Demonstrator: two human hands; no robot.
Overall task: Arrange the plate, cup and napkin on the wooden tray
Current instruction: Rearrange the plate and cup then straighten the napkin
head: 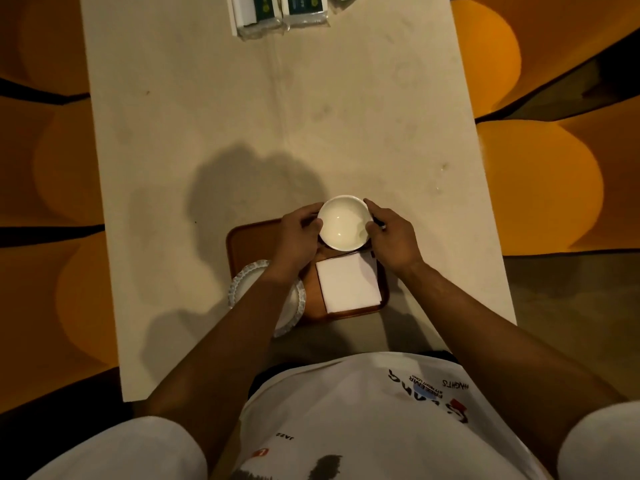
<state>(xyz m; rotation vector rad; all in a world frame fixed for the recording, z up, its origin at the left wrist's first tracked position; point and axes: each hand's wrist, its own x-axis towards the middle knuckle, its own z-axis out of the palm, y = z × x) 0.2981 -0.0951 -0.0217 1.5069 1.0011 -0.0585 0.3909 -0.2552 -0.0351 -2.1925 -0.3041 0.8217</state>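
Note:
A white round cup point(343, 221) is over the far right part of the wooden tray point(242, 237), seen from above. My left hand point(298, 237) grips its left rim and my right hand point(391, 237) grips its right rim. A white folded napkin point(348, 282) lies flat on the tray's near right part. A white plate point(292, 306) with a scalloped rim lies at the tray's near left, overhanging the tray edge, mostly hidden under my left forearm.
The tray lies on a long pale table point(242, 133). Two packets with green labels point(280, 12) lie at the table's far edge. Orange round seats point(540, 181) flank the table on both sides.

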